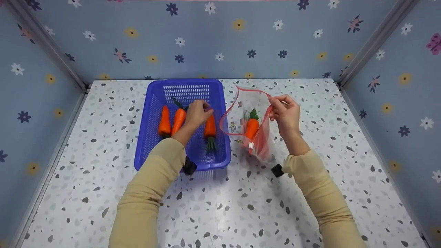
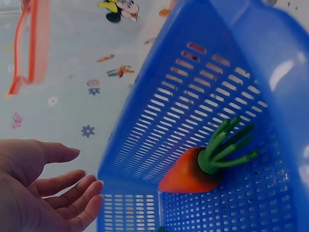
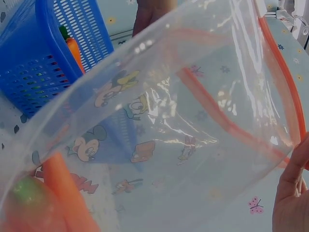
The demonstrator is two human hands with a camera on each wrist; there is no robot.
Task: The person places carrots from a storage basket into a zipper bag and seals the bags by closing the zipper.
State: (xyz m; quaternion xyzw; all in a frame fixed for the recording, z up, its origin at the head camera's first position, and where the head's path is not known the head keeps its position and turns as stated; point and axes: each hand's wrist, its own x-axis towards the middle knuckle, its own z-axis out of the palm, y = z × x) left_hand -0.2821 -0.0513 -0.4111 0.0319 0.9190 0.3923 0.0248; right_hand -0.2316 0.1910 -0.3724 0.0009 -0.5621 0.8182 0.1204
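My left hand hovers over the blue plastic basket; in the left wrist view its loosely bent fingers hold nothing. Inside the basket lie an orange carrot at the left, another carrot partly behind the hand, and a carrot with green stems at the right. With thumb and fingers my right hand pinches the red-edged rim of a clear zip bag, whose mouth gapes. A carrot with a green top sits in the bag; orange shapes show blurred through its film.
The basket and bag stand side by side on a white speckled table. Flowered blue panels enclose its back and sides. A white slider is on the bag's zip, and cartoon figures are printed on the film.
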